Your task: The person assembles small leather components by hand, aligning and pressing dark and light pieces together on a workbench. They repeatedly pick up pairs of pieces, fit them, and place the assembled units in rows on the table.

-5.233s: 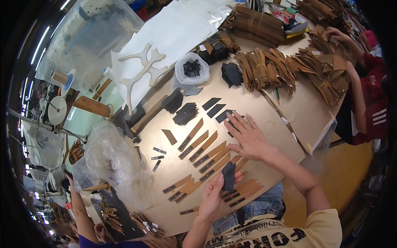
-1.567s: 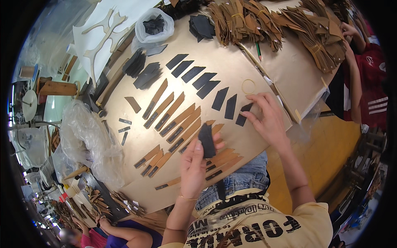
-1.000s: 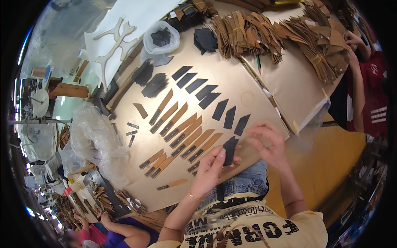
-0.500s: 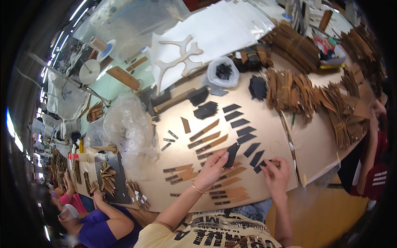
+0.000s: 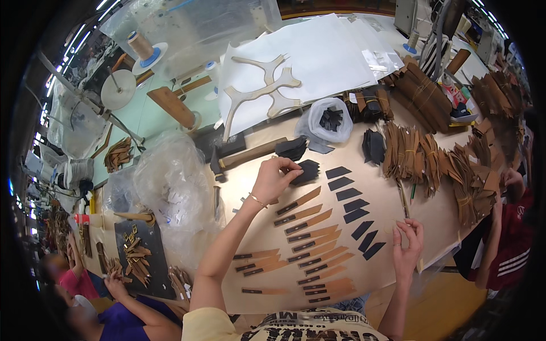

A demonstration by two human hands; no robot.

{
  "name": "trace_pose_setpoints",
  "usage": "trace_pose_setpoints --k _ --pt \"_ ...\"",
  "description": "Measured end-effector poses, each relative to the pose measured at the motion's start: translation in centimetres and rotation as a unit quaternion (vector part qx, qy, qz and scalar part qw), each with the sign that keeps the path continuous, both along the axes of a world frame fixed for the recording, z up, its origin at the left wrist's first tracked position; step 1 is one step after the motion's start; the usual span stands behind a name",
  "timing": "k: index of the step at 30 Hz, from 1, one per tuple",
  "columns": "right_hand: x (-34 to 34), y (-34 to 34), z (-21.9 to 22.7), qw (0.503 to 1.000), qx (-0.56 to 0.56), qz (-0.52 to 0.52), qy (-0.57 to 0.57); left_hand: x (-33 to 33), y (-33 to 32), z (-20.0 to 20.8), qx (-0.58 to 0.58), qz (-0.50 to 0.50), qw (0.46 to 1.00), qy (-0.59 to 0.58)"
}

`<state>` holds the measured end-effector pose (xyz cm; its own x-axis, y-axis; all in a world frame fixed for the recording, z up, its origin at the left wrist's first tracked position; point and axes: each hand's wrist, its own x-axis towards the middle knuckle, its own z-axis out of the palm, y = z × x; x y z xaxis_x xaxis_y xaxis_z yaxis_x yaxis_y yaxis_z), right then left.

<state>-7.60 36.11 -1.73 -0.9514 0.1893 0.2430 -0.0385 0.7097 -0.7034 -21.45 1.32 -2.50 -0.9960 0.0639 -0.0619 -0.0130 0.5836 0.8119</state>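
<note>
My left hand (image 5: pixel 276 183) reaches to the far middle of the table. Its thumb and fingers pinch the edge of a stack of black slanted strips (image 5: pixel 309 172). A second black stack (image 5: pixel 291 148) lies just beyond it. My right hand (image 5: pixel 408 247) is above the table's right part, fingers loosely bent and apart, with nothing visible in it. Between the hands, single black strips (image 5: pixel 348 194) lie in a slanting row. Beside them are rows of tan leather strips (image 5: pixel 310 220), each with a dark piece on its left end.
A wooden-handled hammer (image 5: pixel 250 154) lies beyond my left hand, near a plastic bag of black pieces (image 5: pixel 324 120). Brown leather bundles (image 5: pixel 406 153) fill the right side. Crumpled clear plastic (image 5: pixel 176 182) lies left. Co-workers sit at the left (image 5: pixel 142 315) and right (image 5: pixel 500 238).
My left hand has moved away and left to the black stack; the strips it held are no longer apart from it. My right hand has let go of a black strip and moved right.
</note>
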Motion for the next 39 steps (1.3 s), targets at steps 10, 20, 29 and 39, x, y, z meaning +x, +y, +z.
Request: trace_pose_setpoints --k 10,20,29,39 --pt "-11.4 -7.7 2.3 0.959 0.064 0.269 0.058 0.2 -0.6 -1.9 0.006 0.084 0.976 0.203" --pt "-25.3 -19.5 -0.8 0.844 0.22 0.489 0.003 4.3 -4.0 0.7 -0.011 0.109 0.978 0.176" --pt "-27.8 -19.6 -1.3 0.811 0.186 0.542 -0.116 6.0 -3.7 1.1 0.014 0.087 0.987 0.131" --pt "-26.2 -18.5 -2.1 0.816 0.201 0.541 -0.019 7.7 -1.6 0.9 0.02 0.046 0.987 0.152"
